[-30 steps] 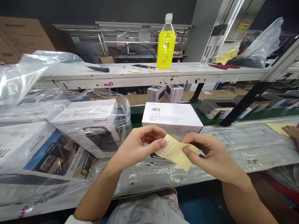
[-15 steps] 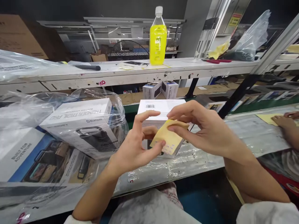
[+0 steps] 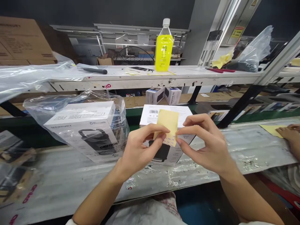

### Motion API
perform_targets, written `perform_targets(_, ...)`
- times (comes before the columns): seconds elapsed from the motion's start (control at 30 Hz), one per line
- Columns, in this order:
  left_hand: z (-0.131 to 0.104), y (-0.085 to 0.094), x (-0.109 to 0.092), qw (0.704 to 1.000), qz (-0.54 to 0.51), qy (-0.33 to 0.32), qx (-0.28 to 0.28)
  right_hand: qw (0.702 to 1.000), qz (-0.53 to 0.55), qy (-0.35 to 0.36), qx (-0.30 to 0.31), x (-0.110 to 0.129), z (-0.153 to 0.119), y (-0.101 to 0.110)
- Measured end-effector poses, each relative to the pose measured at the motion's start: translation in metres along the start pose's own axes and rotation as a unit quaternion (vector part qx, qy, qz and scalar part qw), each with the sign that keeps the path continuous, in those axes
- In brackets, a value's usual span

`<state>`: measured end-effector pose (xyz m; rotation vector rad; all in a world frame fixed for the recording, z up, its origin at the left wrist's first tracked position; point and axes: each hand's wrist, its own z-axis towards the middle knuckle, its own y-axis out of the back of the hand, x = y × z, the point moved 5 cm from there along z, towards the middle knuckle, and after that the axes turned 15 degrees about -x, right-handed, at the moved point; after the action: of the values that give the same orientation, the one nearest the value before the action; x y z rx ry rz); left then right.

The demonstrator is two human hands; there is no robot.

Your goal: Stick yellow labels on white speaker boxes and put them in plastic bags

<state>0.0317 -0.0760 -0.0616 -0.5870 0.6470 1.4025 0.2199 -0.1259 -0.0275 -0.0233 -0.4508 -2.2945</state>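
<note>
A yellow sheet [image 3: 169, 121] with small marks along its lower edge is held upright. My left hand [image 3: 142, 148] pinches its lower left side between thumb and index finger. At the lower right edge, the thumb and fingertips of my right hand [image 3: 206, 142] close on the same sheet. Right behind it stands a white box [image 3: 182, 109] with a barcode on top and a dark speaker picture on its front. Another white box [image 3: 89, 125], inside clear plastic wrap, stands to the left of my left hand.
A raised white shelf [image 3: 140, 80] carries a yellow bottle [image 3: 164, 50], a black-handled tool [image 3: 95, 70] and plastic bags. Small boxes [image 3: 172, 95] stand beneath it. At the far right, another person's hand [image 3: 287, 132] rests by a yellow sheet [image 3: 269, 129]. More wrapped boxes lie lower left.
The yellow sheet has gone from folded and tilted to flat and upright. My right hand has shifted from its top to its lower right edge. The boxed item at the far left has moved away leftward.
</note>
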Motion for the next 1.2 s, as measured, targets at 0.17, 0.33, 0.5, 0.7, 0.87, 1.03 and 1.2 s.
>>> perform_targets(0.17, -0.002, -0.01, -0.002, 0.998, -0.008, 0.026, 0.055, 0.997, 0.065, -0.041, 0.028, -0.001, 0.0, -0.005)
perform_targets(0.33, -0.001, -0.011, -0.008, 0.997, 0.059, -0.036, 0.046, 0.995, 0.077, -0.055, 0.032, -0.001, 0.0, -0.005)
perform_targets(0.5, 0.0, -0.011, -0.013, 0.984, 0.122, -0.126, 0.026, 1.0, 0.014, -0.01, 0.026, 0.003, 0.003, -0.004)
perform_targets(0.7, 0.001, -0.01, -0.021, 0.978, 0.133, -0.161, 0.005, 0.99, -0.085, 0.114, 0.016, 0.01, 0.005, -0.004)
perform_targets(0.87, 0.0, -0.007, -0.012, 0.995, 0.079, -0.052, -0.015, 0.977, -0.107, 0.181, 0.04, 0.013, 0.009, -0.012)
perform_targets(1.03, 0.0, 0.021, 0.008, 0.993, -0.011, 0.087, -0.079, 0.991, 0.052, 0.028, 0.118, 0.005, 0.033, -0.017)
perform_targets(1.2, -0.044, 0.06, 0.054, 0.951, -0.182, 0.242, -0.066, 0.949, 0.14, -0.176, 0.222, -0.021, 0.071, -0.049)
